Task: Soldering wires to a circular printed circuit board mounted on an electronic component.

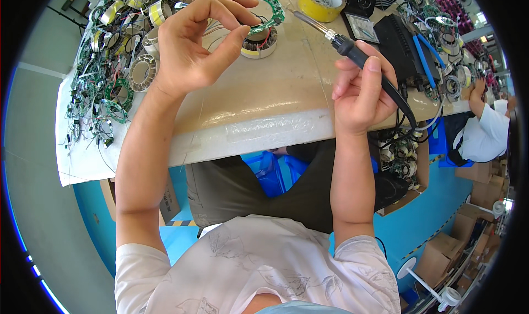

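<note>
My left hand (pixel 206 41) pinches the edge of a green ring-shaped circuit board (pixel 274 11) between thumb and fingers. Just under the board, a round motor stator (pixel 260 48) with a yellow band sits on the table, and thin wires run beside it toward my left hand. In my right hand (pixel 363 88) is a soldering iron (pixel 352 50), held like a pen. Its metal tip points up and left toward the board, apart from it. The iron's black cord trails down past my right wrist.
Piled stators and green boards (pixel 110 66) cover the table's left side. Yellow tape (pixel 321 2) stands at the back, with a black box (pixel 399 49) and blue-handled tool (pixel 424 60) to the right. Farther right, another person's arm (pixel 478 102) rests by more parts. A box of stators (pixel 405 165) sits below.
</note>
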Action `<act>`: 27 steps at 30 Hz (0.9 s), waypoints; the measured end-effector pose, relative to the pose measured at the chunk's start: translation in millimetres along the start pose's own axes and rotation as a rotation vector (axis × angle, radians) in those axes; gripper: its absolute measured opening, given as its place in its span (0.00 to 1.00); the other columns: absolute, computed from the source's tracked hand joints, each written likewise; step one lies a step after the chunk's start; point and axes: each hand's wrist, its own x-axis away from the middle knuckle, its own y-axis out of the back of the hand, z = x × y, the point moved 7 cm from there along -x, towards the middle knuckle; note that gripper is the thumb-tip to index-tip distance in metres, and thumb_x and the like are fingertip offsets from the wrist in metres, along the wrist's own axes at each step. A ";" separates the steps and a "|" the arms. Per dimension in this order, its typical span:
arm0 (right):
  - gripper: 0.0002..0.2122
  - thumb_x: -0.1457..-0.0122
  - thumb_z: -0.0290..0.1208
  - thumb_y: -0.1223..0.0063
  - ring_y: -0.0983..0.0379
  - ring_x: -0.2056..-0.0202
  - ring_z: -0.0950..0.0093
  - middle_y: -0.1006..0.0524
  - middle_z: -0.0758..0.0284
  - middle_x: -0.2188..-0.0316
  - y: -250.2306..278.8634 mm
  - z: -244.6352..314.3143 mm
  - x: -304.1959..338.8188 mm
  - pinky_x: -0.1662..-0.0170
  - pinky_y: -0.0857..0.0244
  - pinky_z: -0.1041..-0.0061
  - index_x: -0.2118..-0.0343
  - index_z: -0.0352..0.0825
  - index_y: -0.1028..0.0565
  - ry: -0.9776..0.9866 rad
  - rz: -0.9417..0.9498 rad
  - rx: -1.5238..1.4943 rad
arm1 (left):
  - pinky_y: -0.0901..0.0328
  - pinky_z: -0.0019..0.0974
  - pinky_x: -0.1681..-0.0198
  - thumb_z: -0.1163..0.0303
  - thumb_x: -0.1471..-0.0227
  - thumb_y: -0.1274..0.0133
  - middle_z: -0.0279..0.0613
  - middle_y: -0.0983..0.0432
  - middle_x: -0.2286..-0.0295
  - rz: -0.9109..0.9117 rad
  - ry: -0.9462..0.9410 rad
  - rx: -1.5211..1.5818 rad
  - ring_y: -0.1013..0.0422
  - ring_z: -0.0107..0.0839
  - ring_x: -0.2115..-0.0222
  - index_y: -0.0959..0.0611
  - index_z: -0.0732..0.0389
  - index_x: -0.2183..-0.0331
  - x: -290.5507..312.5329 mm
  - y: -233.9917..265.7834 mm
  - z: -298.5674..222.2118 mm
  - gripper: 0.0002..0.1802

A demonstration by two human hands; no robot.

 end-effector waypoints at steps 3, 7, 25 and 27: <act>0.15 0.33 0.31 0.57 0.39 0.89 0.81 0.22 0.55 0.76 0.6 0.3 -0.4 0.87 0.46 0.85 0.58 0.21 0.24 -0.006 -0.016 0.012 | 0.36 0.49 0.45 0.88 0.52 0.49 0.52 0.19 0.64 0.006 -0.006 -0.008 0.28 0.49 0.49 0.25 0.64 0.71 -0.8 -0.8 -1.5 0.08; 0.11 0.35 0.29 0.51 0.38 0.89 0.85 0.21 0.58 0.78 1.1 0.3 -2.5 0.86 0.47 0.87 0.58 0.25 0.24 -0.017 -0.028 -0.065 | 0.36 0.49 0.44 0.88 0.52 0.49 0.51 0.19 0.64 0.018 -0.010 -0.018 0.29 0.49 0.49 0.25 0.64 0.71 -2.5 -1.5 -0.3 0.08; 0.13 0.36 0.37 0.46 0.27 0.84 0.80 0.18 0.62 0.73 53.8 -2.9 -77.0 0.86 0.41 0.80 0.60 0.29 0.22 -0.156 -0.333 0.612 | 0.37 0.48 0.43 0.84 0.48 0.47 0.50 0.20 0.65 -0.144 0.230 0.239 0.29 0.44 0.49 0.26 0.63 0.72 5.0 4.3 20.2 0.06; 0.14 0.36 0.37 0.46 0.26 0.83 0.78 0.18 0.62 0.75 41.8 -7.5 -83.5 0.86 0.38 0.79 0.60 0.28 0.22 -0.230 -0.263 0.688 | 0.37 0.49 0.43 0.84 0.47 0.47 0.50 0.20 0.64 -0.160 0.249 0.277 0.29 0.44 0.49 0.26 0.64 0.72 5.0 3.3 23.3 0.06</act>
